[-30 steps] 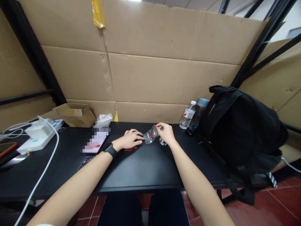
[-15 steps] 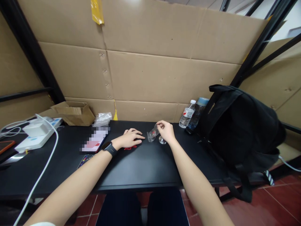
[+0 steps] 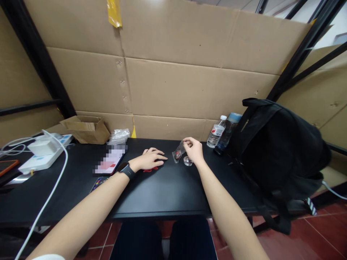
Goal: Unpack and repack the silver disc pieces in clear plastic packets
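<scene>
Between the fingers of my right hand (image 3: 193,150) is the top of a small clear plastic bag (image 3: 178,153). The bag hangs down to the left, with something small and red inside. Just below that hand a small round clear object (image 3: 187,161), perhaps a tape roll, rests on the black table (image 3: 162,195). My left hand (image 3: 151,159) lies palm down on the table with its fingers spread. A red cord (image 3: 150,169) shows partly from under it, the rest hidden.
On the left are a phone (image 3: 112,160), a stack of clear bags (image 3: 119,136), a paper bag (image 3: 86,130) and a white power strip (image 3: 45,155) with cables. To the right stand a water bottle (image 3: 216,133), a blue-lidded bottle (image 3: 230,128) and a black backpack (image 3: 279,159).
My right hand has shifted slightly right and up with the small bag, which hangs straighter and shows its red content lower down. My left hand has stayed in place.
</scene>
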`<state>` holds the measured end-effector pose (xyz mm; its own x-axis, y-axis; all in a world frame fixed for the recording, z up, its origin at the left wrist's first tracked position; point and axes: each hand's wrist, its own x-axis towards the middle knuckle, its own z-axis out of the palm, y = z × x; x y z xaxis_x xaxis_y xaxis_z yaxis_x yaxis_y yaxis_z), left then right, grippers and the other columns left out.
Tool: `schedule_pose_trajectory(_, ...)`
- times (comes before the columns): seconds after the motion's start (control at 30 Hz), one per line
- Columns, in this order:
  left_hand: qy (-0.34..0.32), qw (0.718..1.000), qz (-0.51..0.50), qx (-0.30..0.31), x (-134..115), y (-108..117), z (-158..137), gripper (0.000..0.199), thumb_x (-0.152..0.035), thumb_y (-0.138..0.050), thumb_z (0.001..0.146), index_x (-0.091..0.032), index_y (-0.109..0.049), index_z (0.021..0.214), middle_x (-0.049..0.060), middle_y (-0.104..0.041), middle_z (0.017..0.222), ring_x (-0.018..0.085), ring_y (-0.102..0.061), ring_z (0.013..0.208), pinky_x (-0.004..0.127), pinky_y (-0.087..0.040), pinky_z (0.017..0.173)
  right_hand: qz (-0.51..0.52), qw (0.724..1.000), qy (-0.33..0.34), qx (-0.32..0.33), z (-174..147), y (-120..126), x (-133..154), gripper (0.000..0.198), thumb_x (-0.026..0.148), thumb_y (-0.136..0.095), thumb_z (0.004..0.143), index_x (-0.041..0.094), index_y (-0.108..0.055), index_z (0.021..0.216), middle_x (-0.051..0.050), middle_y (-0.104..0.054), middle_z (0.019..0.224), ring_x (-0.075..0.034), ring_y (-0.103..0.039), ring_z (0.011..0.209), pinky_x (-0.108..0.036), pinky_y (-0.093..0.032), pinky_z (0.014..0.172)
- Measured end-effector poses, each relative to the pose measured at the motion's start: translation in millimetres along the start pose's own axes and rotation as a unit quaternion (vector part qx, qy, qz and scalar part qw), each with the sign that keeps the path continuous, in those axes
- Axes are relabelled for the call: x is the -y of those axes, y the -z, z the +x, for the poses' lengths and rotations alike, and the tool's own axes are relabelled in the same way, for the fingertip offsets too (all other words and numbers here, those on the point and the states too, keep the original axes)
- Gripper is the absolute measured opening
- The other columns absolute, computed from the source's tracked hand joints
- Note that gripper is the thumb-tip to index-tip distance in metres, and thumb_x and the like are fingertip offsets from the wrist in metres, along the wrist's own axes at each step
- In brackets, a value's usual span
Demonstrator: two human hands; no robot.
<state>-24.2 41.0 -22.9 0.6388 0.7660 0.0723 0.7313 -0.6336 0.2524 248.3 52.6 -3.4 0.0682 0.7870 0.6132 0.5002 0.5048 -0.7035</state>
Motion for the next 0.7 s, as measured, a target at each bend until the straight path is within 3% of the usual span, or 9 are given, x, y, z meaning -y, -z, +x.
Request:
schedule_pose_trajectory(0.43,-0.024,0.999,-0.005,-0.033,4.7,-5.0,-0.4,0.037,-0.051,-0.051,0.099,-0.047,-0.065,0.133,0.001,-0.059,0.147,0.034,-0.045,0.134,0.053,-0.034,0.108,0.026,0.999,0.010,-0.018,-0.5,3.1,5.0,0.021,0.032,-0.061,0.084,0.018,-0.075,0.090,-0.005,-0.072,0.075,-0.014,-0.054,0.055,-0.027,-0.043,0.057)
schedule_pose_trajectory(0.7,0.001,1.000,-0.006,0.003,-1.0,1.6,-2.1,0.040,-0.052,-0.049,0.100,-0.049,-0.062,0.137,0.000,-0.054,0.152,0.036,-0.040,0.139,0.060,-0.030,0.110,0.037,0.999,0.011,-0.037,-0.7,4.1,8.7,0.021,0.031,-0.061,0.084,0.017,-0.075,0.090,-0.005,-0.072,0.075,-0.014,-0.055,0.057,-0.027,-0.044,0.058)
